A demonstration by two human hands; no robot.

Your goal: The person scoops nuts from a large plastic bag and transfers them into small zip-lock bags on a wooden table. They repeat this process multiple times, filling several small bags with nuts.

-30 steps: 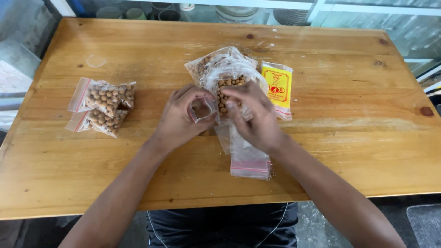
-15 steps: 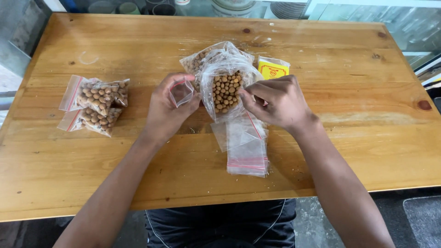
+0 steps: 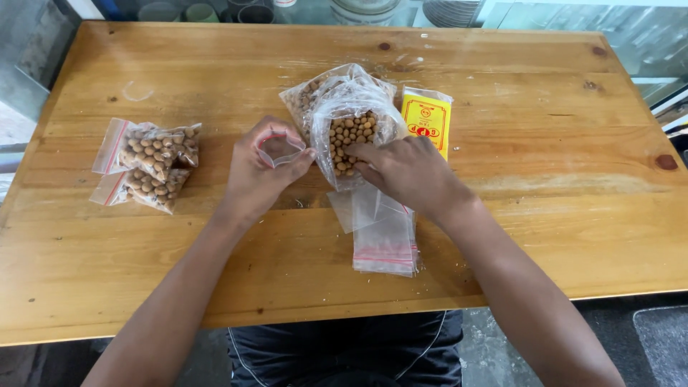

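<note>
We are holding a small empty zip bag (image 3: pixel 280 149) in our left hand (image 3: pixel 259 172), fingers pinching its mouth so it is gaping open, just above the wooden table (image 3: pixel 559 186). Our right hand (image 3: pixel 408 170) is reaching into the big clear bag of peanuts (image 3: pixel 350 132), which is sitting mid-table just right of the small bag; fingertips are curling at the nuts, but we cannot tell whether they are actually gripping any. A second bag of nuts (image 3: pixel 304 97) is lying behind it, touching it. A yellow packet (image 3: pixel 426 118) is lying just right of the big bag, partly behind our right hand. A stack of empty zip bags (image 3: pixel 383 236) with red strips is lying flat beneath our right wrist, near the table's front edge. Two filled, sealed small bags (image 3: pixel 152 163) are resting at the left, one overlapping the other, well apart from both hands. Bowls and cups (image 3: pixel 201 11) are sitting beyond the far edge.
</note>
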